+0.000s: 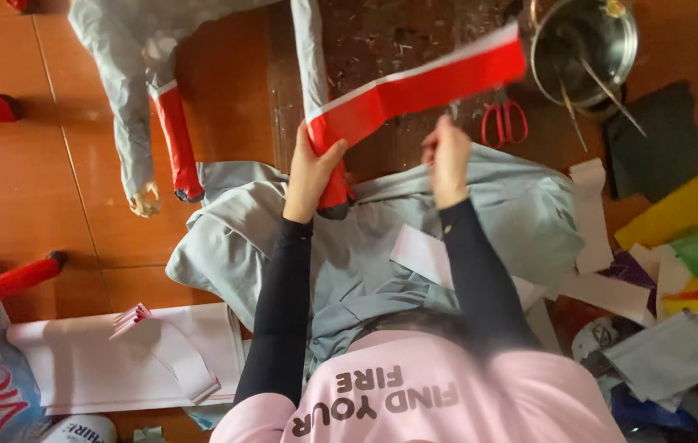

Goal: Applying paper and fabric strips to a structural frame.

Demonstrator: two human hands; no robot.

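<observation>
My left hand grips a grey paper-covered leg of a papier-mâché figure where a red paper strip wraps round it. The strip, red with a white edge, runs up to the right, blurred at its far end. My right hand pinches the strip's lower edge near the middle. Another leg of the figure at the left is partly wrapped in red; beside it a grey leg ends in a bare foot. A grey cloth lies across my lap.
Red-handled scissors lie on dark board beyond my right hand. A metal pot with sticks in it stands top right. Coloured paper sheets pile up at the right. White paper lies lower left; red-wrapped sticks at the left edge.
</observation>
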